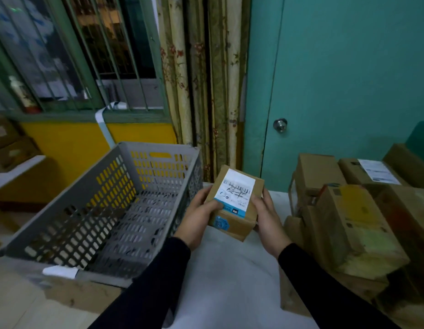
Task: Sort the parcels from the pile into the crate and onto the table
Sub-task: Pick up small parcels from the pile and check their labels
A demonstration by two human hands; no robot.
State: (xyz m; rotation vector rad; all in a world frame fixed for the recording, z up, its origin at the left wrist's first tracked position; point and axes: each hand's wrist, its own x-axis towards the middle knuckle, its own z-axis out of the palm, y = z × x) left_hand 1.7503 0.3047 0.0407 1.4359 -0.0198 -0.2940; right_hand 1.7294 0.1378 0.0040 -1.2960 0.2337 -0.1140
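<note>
A small brown cardboard parcel (234,200) with a white shipping label and a blue round sticker is held above the white table (230,281), label side up. My left hand (199,219) grips its left side with the thumb on the label's edge. My right hand (268,217) grips its right side. To the left stands a grey perforated plastic crate (106,210), tilted, with nothing visible inside. The pile of brown cardboard parcels (356,222) lies to the right on the table.
A teal door with a round knob (280,125) and patterned curtains (201,91) stand behind the table. A barred window (75,55) is above a yellow wall. More boxes (6,143) sit on a shelf far left. The crate rests on a cardboard box (70,295).
</note>
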